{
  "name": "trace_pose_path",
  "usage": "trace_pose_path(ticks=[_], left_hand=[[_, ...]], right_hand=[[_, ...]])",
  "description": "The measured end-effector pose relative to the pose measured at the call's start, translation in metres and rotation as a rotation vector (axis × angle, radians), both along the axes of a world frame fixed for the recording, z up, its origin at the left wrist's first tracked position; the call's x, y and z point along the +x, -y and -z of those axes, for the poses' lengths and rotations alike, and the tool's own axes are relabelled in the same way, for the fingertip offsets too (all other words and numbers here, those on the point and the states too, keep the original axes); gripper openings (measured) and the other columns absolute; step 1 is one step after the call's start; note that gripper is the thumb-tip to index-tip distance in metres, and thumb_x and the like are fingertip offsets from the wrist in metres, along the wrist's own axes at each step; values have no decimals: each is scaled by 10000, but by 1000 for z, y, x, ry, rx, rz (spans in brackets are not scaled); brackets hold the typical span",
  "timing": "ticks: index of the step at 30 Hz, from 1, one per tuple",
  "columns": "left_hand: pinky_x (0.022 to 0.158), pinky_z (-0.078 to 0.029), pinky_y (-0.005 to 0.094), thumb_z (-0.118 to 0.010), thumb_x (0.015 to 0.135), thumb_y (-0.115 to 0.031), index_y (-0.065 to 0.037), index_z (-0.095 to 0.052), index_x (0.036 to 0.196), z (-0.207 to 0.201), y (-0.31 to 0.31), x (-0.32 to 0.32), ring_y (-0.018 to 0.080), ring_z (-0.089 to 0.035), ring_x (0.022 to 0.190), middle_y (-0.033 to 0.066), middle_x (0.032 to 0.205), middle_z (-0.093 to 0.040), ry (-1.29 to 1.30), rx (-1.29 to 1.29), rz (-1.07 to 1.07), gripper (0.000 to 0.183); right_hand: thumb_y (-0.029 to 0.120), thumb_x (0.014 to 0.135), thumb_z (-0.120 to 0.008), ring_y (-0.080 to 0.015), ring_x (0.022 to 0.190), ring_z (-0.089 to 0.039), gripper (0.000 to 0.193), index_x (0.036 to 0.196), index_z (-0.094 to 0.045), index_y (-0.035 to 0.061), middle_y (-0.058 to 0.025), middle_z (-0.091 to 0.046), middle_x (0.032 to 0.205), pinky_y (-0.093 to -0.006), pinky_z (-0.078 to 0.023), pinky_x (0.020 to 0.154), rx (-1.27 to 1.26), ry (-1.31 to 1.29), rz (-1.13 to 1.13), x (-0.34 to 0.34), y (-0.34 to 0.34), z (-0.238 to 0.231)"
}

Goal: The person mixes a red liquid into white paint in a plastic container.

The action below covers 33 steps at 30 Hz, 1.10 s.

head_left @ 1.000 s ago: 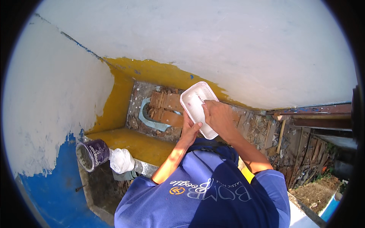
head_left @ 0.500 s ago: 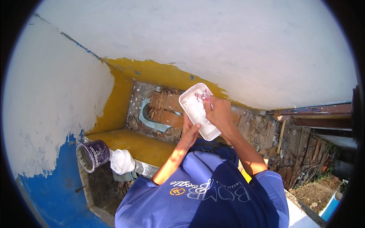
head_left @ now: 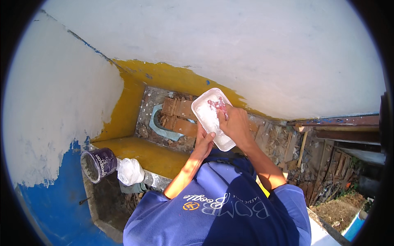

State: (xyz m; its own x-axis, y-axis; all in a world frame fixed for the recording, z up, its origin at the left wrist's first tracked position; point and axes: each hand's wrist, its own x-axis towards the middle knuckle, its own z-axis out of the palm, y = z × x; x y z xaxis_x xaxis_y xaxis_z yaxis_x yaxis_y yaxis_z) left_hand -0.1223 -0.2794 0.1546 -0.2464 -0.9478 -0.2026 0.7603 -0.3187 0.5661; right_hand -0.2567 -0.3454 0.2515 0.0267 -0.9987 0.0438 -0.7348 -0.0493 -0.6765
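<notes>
A white rectangular tray [head_left: 200, 107] with rounded corners is held up in front of my chest, white paste [head_left: 209, 119] spread across its inside. My left hand [head_left: 204, 141] grips its lower left side, thumb over the rim and the other fingers mostly hidden beneath. Inside the tray, my right hand [head_left: 234, 123] is closed on a small red spreading tool [head_left: 218, 104] smeared with white paste. The tool's exact shape is partly covered by my fingers and the paste.
Pale walls [head_left: 262, 53] with a yellow lower band [head_left: 172, 76] meet in a corner. At left, a dark purple bucket [head_left: 104, 163] and white plastic bag [head_left: 130, 172] sit on a ledge. Below lie a light-blue squat toilet [head_left: 158, 127], boards and debris [head_left: 289, 143].
The tray and both hands have shifted very slightly left. The red tool has moved a little within the paste; both grips stay the same.
</notes>
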Motion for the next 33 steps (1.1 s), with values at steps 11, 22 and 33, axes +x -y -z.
trace_pose_path(ticks=[11,22,33], left_hand=[[1113,-394,400,-723,833,-148,-147,-79,1539,-2,1,-1,233,-394,1373,104,1505,-330,71,-54,-28,956],[1124,-380,400,-754,814,-161,-146,-69,1543,1,8,2,230,-387,1378,101,1508,-329,25,-10,-5,1000],[1053,-467,385,-737,828,-159,-139,-136,1506,-3,16,-5,218,-456,1319,102,1440,-398,36,-38,-108,906]], right_hand=[[150,863,-599,-446,638,-625,206,842,-655,-47,-264,-623,675,-521,-489,615,-50,-76,-24,-1,3,-6],[180,872,-609,-423,612,-624,217,815,-651,-25,-239,-630,674,-511,-480,590,-64,-93,-58,-1,2,-8],[193,885,-600,-400,637,-629,209,806,-656,7,-208,-634,701,-491,-480,584,-126,-212,-108,-10,-7,-13]])
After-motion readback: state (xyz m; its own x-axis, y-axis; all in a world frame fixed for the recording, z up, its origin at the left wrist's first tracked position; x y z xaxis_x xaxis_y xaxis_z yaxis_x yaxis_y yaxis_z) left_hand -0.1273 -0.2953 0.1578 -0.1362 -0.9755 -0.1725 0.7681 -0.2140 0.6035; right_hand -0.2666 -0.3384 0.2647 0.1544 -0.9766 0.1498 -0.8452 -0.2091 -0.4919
